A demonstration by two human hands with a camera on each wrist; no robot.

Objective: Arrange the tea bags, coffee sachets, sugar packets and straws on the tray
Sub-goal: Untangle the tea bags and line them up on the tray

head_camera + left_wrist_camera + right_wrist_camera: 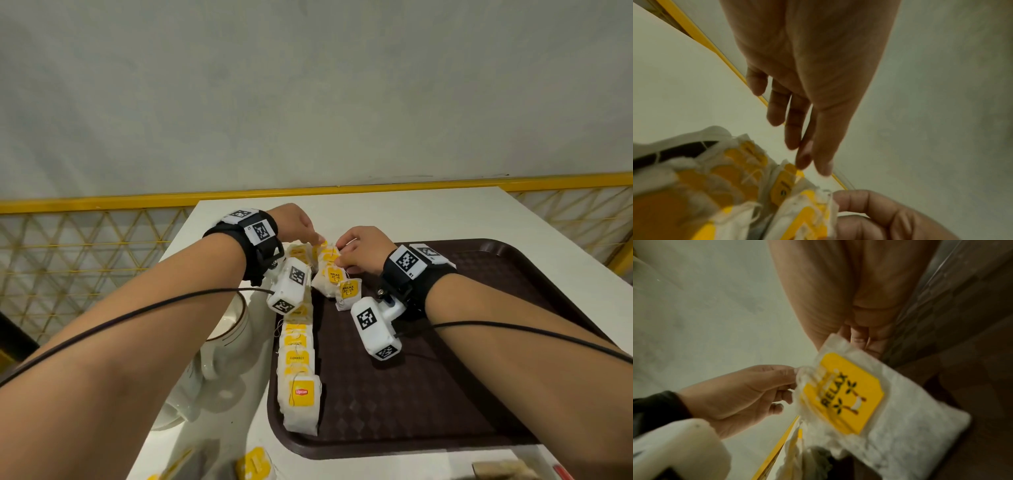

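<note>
A dark brown tray [445,377] lies on the white table. A row of tea bags [298,359] with yellow tags runs along its left edge. Both hands meet at the tray's far left corner over a small cluster of tea bags [334,275]. My left hand [317,238] pinches the top of one tea bag [785,181] between thumb and forefinger [803,160]. My right hand [342,260] holds a tea bag with a RELAX tag [849,394], its fingers [859,337] curled behind the bag. No coffee sachets, sugar packets or straws are plainly visible.
White cups [222,342] stand on the table close to the tray's left edge, under my left forearm. Loose tea bags [253,462] lie near the front edge. A brown packet [496,472] sits at the front right. A yellow railing [85,202] runs behind.
</note>
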